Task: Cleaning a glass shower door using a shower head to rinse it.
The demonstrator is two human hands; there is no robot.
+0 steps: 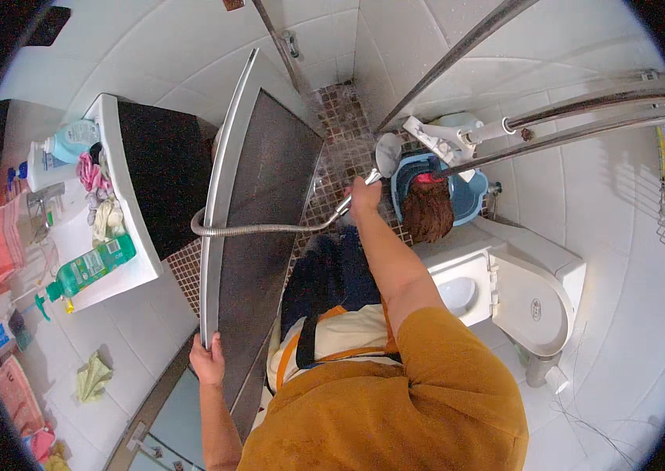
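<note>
Gripping the shower head handle (352,200), the right hand (364,196) aims it into the blue basin (466,196), the left hand (207,361) clasps the shower door edge (214,235); rinsing seems underway, unfinished.

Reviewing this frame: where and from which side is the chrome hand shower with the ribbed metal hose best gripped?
On the slim handle of the chrome hand shower, just below its round head, coming from the hose end, as the right hand does. The handle is narrow enough to wrap; the head is wide and the ribbed metal hose flexes.
</note>
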